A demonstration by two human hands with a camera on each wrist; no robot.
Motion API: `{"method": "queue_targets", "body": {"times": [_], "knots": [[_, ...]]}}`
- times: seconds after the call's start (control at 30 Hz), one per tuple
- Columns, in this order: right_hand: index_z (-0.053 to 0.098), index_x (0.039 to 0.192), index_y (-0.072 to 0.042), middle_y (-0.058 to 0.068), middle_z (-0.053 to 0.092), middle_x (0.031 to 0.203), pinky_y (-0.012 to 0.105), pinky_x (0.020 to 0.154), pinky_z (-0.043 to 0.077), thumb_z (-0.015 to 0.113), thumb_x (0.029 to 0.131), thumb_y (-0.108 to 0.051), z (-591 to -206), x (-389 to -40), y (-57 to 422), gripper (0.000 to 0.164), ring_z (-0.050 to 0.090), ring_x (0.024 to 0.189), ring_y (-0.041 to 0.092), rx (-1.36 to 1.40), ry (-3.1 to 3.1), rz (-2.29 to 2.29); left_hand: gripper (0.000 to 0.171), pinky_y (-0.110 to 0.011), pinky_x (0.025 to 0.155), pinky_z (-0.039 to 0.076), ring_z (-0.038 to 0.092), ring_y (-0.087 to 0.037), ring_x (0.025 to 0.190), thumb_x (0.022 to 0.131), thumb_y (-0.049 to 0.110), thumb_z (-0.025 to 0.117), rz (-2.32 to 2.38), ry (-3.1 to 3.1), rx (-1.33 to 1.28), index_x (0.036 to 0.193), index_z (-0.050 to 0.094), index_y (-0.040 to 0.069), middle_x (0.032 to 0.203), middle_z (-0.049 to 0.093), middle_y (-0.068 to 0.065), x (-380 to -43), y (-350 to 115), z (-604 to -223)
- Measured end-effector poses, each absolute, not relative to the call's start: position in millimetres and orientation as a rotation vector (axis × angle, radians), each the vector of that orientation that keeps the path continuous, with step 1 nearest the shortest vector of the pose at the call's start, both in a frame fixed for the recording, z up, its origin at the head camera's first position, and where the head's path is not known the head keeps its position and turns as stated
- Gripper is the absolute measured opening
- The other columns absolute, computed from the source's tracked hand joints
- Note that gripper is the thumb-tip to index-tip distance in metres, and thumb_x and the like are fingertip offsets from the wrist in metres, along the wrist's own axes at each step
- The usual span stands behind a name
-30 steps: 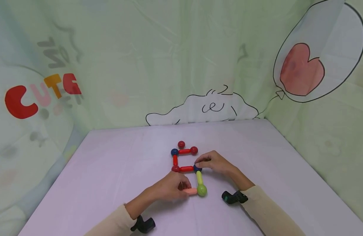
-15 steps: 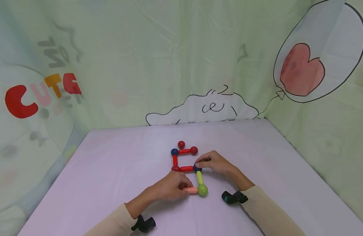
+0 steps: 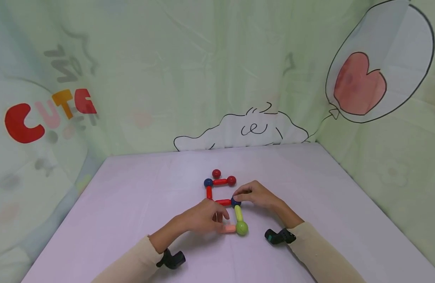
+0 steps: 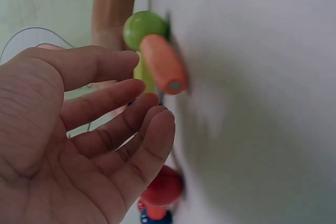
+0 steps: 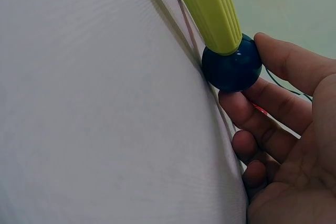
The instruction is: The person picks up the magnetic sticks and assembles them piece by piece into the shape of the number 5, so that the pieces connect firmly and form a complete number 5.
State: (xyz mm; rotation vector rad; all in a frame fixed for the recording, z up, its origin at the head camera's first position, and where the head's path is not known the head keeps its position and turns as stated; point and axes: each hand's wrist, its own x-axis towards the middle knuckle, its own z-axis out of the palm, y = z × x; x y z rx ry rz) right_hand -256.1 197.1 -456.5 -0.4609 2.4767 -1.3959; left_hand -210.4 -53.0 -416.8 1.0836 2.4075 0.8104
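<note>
My right hand [image 3: 255, 193] pinches a dark blue ball [image 5: 231, 66] between thumb and fingers. A yellow-green stick [image 3: 238, 213] joins that ball to a light green ball [image 3: 242, 228] nearer me. From the green ball a salmon-pink stick [image 4: 164, 64] points left, its far end bare with a small metal disc. My left hand [image 3: 203, 217] hovers beside this stick, fingers loosely bent and parted, with nothing between them. A red stick [image 3: 223, 202] runs left from the blue ball. The red ball [image 4: 164, 186] at its other end is hidden behind my left hand in the head view.
Further back, an upright red stick [image 3: 209, 192] leads to another blue ball [image 3: 208, 182], then a red stick [image 3: 220, 182] and a red ball [image 3: 231, 180]. A loose red ball [image 3: 216, 173] lies behind them on the white-covered table [image 3: 150, 177]. Printed cloth walls surround it.
My left hand has let go of the salmon-pink stick and shifted slightly up and left, its fingers parting. The right hand stays on the blue ball.
</note>
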Motion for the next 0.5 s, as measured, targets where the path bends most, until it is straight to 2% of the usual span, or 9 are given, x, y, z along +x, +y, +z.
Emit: {"method": "queue_targets", "body": {"times": [0.23, 0.5], "knots": [[0.076, 0.113, -0.005, 0.004, 0.075, 0.102, 0.036, 0.088, 0.050, 0.071, 0.096, -0.026, -455.4, -255.8, 198.5, 0.028, 0.063, 0.095, 0.019, -0.481, 2.471, -1.402, 0.020, -0.023, 0.061, 0.052, 0.059, -0.013, 0.075, 0.093, 0.015, 0.073, 0.817, 2.522, 1.086, 0.112, 0.075, 0.008, 0.083, 0.065, 0.006, -236.6, -48.5, -385.9], [0.074, 0.117, -0.008, 0.003, 0.072, 0.113, 0.035, 0.089, 0.049, 0.075, 0.092, -0.026, -455.8, -257.6, 199.9, 0.031, 0.058, 0.103, 0.021, -0.503, 2.483, -1.333, 0.021, -0.028, 0.070, 0.055, 0.059, -0.020, 0.086, 0.093, 0.012, 0.071, 0.875, 2.730, 0.852, 0.113, 0.073, 0.005, 0.094, 0.067, -0.001, -282.2, -42.0, -384.8]]}}
